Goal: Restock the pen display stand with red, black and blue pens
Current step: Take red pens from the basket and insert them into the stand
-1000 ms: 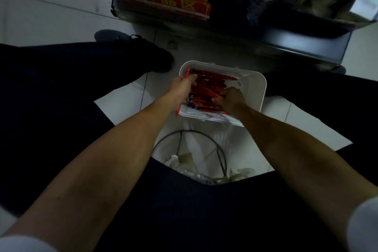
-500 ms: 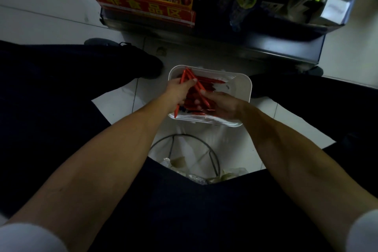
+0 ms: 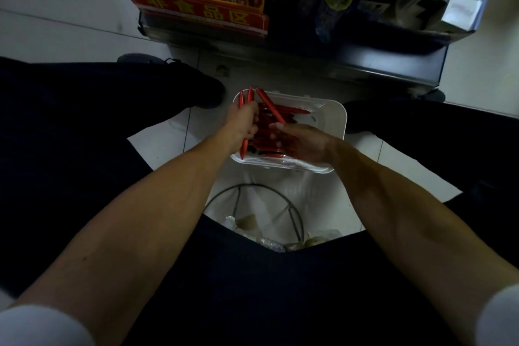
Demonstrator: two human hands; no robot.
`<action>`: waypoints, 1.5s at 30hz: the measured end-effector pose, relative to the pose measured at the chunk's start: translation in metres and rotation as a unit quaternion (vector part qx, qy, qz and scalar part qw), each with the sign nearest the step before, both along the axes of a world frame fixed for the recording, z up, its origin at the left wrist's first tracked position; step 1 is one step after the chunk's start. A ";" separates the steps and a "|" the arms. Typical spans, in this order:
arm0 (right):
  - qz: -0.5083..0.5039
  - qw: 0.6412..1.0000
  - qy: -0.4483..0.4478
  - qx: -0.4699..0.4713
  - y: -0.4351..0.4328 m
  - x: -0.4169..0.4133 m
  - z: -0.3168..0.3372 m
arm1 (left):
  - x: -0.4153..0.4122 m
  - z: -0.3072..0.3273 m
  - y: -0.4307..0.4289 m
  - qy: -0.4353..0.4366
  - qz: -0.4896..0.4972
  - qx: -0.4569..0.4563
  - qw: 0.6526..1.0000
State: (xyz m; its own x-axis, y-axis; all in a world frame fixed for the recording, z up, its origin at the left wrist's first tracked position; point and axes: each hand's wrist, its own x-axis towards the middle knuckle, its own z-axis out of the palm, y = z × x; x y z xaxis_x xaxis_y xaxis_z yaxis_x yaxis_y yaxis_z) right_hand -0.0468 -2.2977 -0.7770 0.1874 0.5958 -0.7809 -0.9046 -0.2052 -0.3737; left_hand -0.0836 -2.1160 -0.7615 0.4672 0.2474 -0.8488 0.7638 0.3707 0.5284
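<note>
Basket (image 3: pixel 342 121) between knees (image 3: pixel 84 126), shelf (image 3: pixel 323 56) at 12 o'clock, left hand (image 3: pixel 243 121) clamping slim red pens (image 3: pixel 249 97), right hand (image 3: pixel 304 143) pinching another pen (image 3: pixel 269 105)

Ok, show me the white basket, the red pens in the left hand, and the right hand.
white basket (image 3: pixel 335 121), head view, inner right wall.
red pens (image 3: pixel 249 96), head view, upper ends of the held bundle.
right hand (image 3: pixel 304 143), head view, back of the hand.

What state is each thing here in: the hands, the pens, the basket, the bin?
white basket: part full of loose pens, mostly red.
left hand: grips a bunch of red pens.
right hand: over the basket, fingertips at a slanted red pen; grip blurred.
wire bin: lined, rubbish inside.
</note>
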 end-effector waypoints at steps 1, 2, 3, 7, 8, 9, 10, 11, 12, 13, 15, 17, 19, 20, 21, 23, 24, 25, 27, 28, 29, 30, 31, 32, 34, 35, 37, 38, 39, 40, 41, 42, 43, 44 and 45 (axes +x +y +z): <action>0.011 1.000 -0.006 0.008 -0.001 0.000 -0.001 | 0.001 0.001 0.002 -0.013 0.005 -0.018 1.000; 0.025 1.000 -0.013 0.008 0.000 0.001 -0.002 | 0.001 0.002 0.003 -0.018 0.006 -0.027 0.999; 0.035 0.999 -0.016 0.005 0.000 0.001 -0.005 | 0.001 0.003 0.003 -0.017 -0.001 -0.025 1.000; 0.063 0.998 -0.005 0.012 0.008 0.002 -0.013 | 0.000 0.004 -0.001 -0.022 -0.048 0.002 0.999; 0.066 0.998 -0.003 0.019 0.010 0.002 -0.012 | -0.001 0.004 -0.002 -0.022 -0.051 0.001 0.998; 0.062 0.998 0.001 0.023 0.013 0.003 -0.013 | -0.001 0.006 -0.002 -0.021 -0.048 0.001 0.999; 0.045 0.999 0.008 0.021 0.015 0.004 -0.013 | 0.000 0.006 -0.002 -0.019 -0.043 0.006 0.999; 0.013 1.000 0.006 -0.002 0.017 0.003 -0.017 | 0.000 0.006 -0.001 -0.011 -0.039 0.017 0.999; -0.032 0.999 -0.007 -0.037 0.018 0.002 -0.023 | 0.000 0.005 0.000 0.001 -0.037 0.031 0.999; -0.065 0.992 -0.052 -0.098 0.017 0.001 -0.034 | 0.000 0.004 0.001 0.011 -0.035 0.039 0.999; -0.011 0.957 -0.197 -0.211 0.013 -0.002 -0.054 | 0.000 -0.001 0.003 0.023 -0.023 0.024 0.999; 0.159 0.921 -0.275 -0.227 0.011 -0.007 -0.072 | -0.001 -0.005 0.003 0.028 0.004 -0.003 1.000; 0.341 0.850 -0.300 -0.266 0.017 -0.011 -0.080 | -0.001 -0.006 0.002 0.025 0.036 -0.017 0.999; 0.410 0.800 -0.337 -0.280 0.019 -0.013 -0.086 | -0.002 -0.008 0.001 0.027 0.042 -0.017 0.999; 0.454 0.764 -0.362 -0.281 0.023 -0.012 -0.085 | -0.002 -0.008 0.001 0.030 0.043 -0.017 0.999; 0.473 0.743 -0.389 -0.272 0.026 -0.012 -0.087 | -0.004 -0.008 0.002 0.038 0.036 -0.016 0.999; 0.462 0.743 -0.399 -0.275 0.025 -0.012 -0.089 | -0.004 -0.009 0.003 0.041 0.019 -0.004 0.999; 0.443 0.749 -0.400 -0.287 0.023 -0.011 -0.085 | -0.005 -0.010 0.004 0.043 -0.005 0.012 0.999; 0.359 0.776 -0.419 -0.306 0.016 -0.012 -0.085 | -0.004 -0.012 0.007 0.043 -0.032 0.030 0.998; 0.313 0.790 -0.423 -0.315 0.014 -0.011 -0.085 | -0.004 -0.013 0.008 0.045 -0.037 0.032 0.998; 0.268 0.807 -0.415 -0.324 0.013 -0.011 -0.080 | -0.003 -0.014 0.009 0.048 -0.041 0.033 0.997; 0.231 0.824 -0.401 -0.326 0.011 -0.010 -0.077 | -0.003 -0.014 0.009 0.049 -0.044 0.034 0.997; 0.192 0.849 -0.374 -0.322 0.010 -0.009 -0.072 | -0.002 -0.014 0.009 0.051 -0.045 0.034 0.997; 0.141 0.880 -0.334 -0.306 0.008 -0.008 -0.068 | -0.002 -0.014 0.009 0.053 -0.048 0.032 0.997; 0.025 0.939 -0.239 -0.248 0.007 -0.005 -0.057 | -0.003 -0.015 0.007 0.058 -0.057 0.042 0.996; -0.015 0.955 -0.196 -0.223 0.007 -0.004 -0.051 | -0.003 -0.016 0.006 0.059 -0.063 0.051 0.995; -0.048 0.977 -0.123 -0.169 0.007 0.000 -0.043 | -0.004 -0.015 0.004 0.053 -0.071 0.061 0.994; -0.052 0.985 -0.091 -0.133 0.007 0.001 -0.041 | -0.005 -0.014 0.003 0.047 -0.072 0.062 0.994; -0.044 0.992 -0.065 -0.102 0.008 0.003 -0.039 | -0.005 -0.012 0.003 0.037 -0.071 0.059 0.995; -0.032 0.996 -0.040 -0.072 0.009 0.005 -0.035 | -0.005 -0.011 0.002 0.026 -0.069 0.051 0.996; -0.019 0.999 -0.021 -0.047 0.010 0.007 -0.034 | -0.005 -0.010 0.002 0.015 -0.067 0.043 0.997; -0.009 1.000 -0.008 -0.023 0.011 0.007 -0.031 | -0.004 -0.008 0.002 0.006 -0.068 0.037 0.997; -0.001 1.000 0.001 0.003 0.013 0.008 -0.028 | -0.003 -0.006 0.001 0.003 -0.070 0.035 0.997; -0.003 1.000 0.012 0.018 0.014 0.008 -0.025 | -0.002 -0.005 0.002 0.002 -0.072 0.036 0.997; -0.012 0.999 0.022 0.025 0.016 0.007 -0.024 | -0.001 -0.005 0.002 0.004 -0.070 0.038 0.997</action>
State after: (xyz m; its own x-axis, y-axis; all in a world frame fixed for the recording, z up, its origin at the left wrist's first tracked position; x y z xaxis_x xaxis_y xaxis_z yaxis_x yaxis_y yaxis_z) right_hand -0.0395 -2.2819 -0.8012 0.1679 0.6298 -0.7584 -0.9252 -0.1650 -0.3418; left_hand -0.0849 -2.1138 -0.7667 0.4944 0.2437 -0.8344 0.8095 0.2206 0.5441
